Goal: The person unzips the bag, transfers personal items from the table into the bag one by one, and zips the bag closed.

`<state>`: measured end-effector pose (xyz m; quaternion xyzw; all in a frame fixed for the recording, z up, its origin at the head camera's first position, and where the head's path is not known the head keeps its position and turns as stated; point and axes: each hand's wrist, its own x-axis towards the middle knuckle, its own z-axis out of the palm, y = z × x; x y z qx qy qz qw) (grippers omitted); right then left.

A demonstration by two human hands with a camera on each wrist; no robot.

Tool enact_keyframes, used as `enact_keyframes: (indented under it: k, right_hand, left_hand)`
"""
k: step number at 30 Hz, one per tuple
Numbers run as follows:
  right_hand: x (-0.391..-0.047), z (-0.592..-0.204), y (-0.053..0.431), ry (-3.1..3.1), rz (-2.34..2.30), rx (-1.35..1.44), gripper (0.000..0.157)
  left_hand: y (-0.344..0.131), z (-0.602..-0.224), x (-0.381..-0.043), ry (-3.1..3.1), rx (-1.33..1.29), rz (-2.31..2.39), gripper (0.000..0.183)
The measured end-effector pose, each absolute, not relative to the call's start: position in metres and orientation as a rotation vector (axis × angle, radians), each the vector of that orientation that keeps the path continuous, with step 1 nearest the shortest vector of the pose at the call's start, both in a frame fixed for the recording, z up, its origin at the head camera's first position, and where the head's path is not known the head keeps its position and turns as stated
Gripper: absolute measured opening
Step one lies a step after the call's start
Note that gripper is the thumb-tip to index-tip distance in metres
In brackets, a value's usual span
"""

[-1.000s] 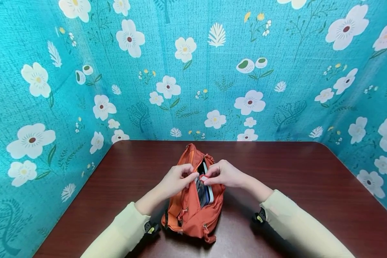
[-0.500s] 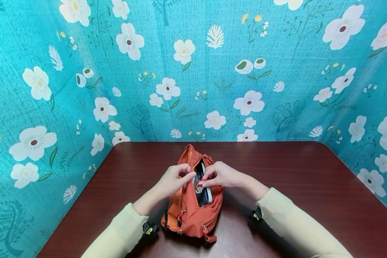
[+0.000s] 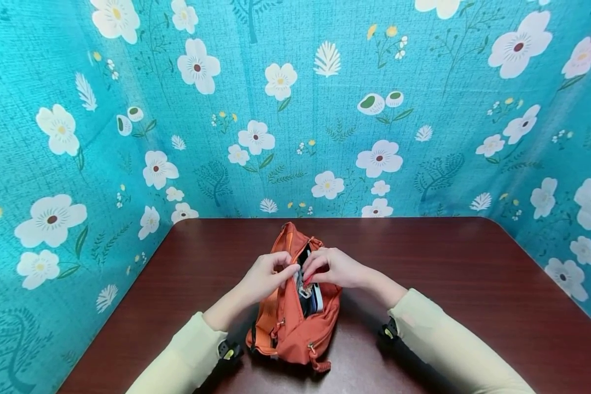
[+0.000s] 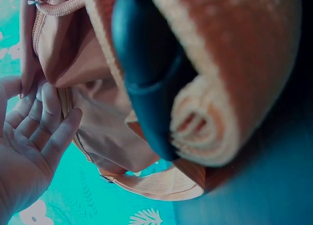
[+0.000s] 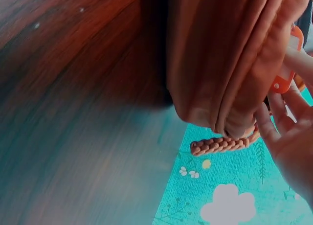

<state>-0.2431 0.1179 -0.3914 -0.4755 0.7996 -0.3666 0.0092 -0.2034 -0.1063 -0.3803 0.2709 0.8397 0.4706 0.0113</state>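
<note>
An orange-red bag (image 3: 295, 339) lies on the table with its zipped pocket open toward the top. My left hand (image 3: 266, 276) pinches the left edge of that opening, fingers on one side and thumb on the other. Over the pocket, my right hand (image 3: 340, 268) pinches a small red key tag (image 3: 309, 278) with a white label, which shows larger as a tag (image 5: 281, 84) in the right wrist view. Something small and shiny hangs below the tag, too blurred to name. Inside the pocket stands a flat white-and-blue thing (image 3: 318, 301), partly hidden.
A dark red-brown table (image 3: 423, 306) surrounds the bag, with a turquoise flowered cloth (image 3: 295, 109) behind and at the sides. A braided zip pull (image 5: 220, 146) hangs off the bag. A rolled strap (image 4: 200, 122) and black buckle (image 4: 146, 63) lie near the left wrist.
My right hand has moved slightly left and lowered the red key tag deeper toward the pocket, so less of the tag shows. The left hand keeps its hold on the edge.
</note>
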Motion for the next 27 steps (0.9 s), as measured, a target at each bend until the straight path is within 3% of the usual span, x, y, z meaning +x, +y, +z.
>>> enact_keyframes:
  k: [13, 27]
  right_hand:
    - [-0.245, -0.397, 0.115, 2.472, -1.338, -1.341, 0.013]
    - [-0.250, -0.390, 0.131, 2.498, -1.441, -1.304, 0.007]
  left_hand:
    - [-0.110, -0.387, -0.208, 2.612, 0.894, 1.490, 0.020]
    - [-0.109, -0.386, -0.207, 2.624, 0.859, 1.476, 0.018]
